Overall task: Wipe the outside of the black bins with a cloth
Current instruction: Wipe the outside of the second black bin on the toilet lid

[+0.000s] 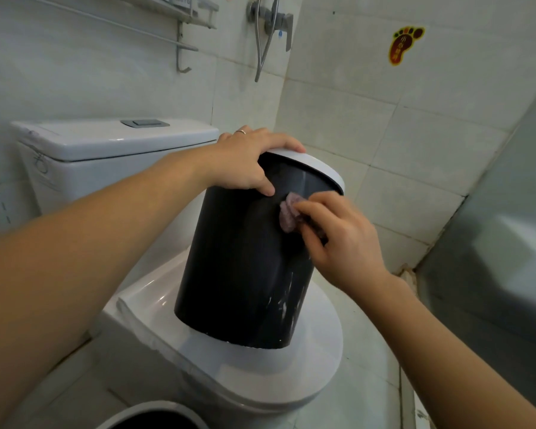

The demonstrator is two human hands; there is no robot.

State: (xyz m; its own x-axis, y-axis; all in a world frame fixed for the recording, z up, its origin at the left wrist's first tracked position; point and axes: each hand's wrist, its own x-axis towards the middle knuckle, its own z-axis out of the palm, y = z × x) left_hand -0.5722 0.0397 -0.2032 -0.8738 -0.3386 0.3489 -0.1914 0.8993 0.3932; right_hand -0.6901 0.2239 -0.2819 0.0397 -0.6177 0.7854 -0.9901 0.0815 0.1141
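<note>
A black round bin point(242, 267) with a white top ring stands on the closed toilet lid point(316, 363), tilted slightly away. My left hand point(248, 159) grips its top rim, thumb on the black side and fingers over the white ring. My right hand point(338, 239) pinches a small pinkish cloth point(288, 215) and presses it against the upper right side of the bin. Whitish streaks show low on the bin's right side. The rim of a second bin point(155, 413) shows at the bottom edge.
The toilet tank point(106, 147) stands behind on the left. A shower valve with hose point(270, 20) and a metal rack point(186, 17) hang on the tiled wall. A grey panel point(502, 243) closes the right side.
</note>
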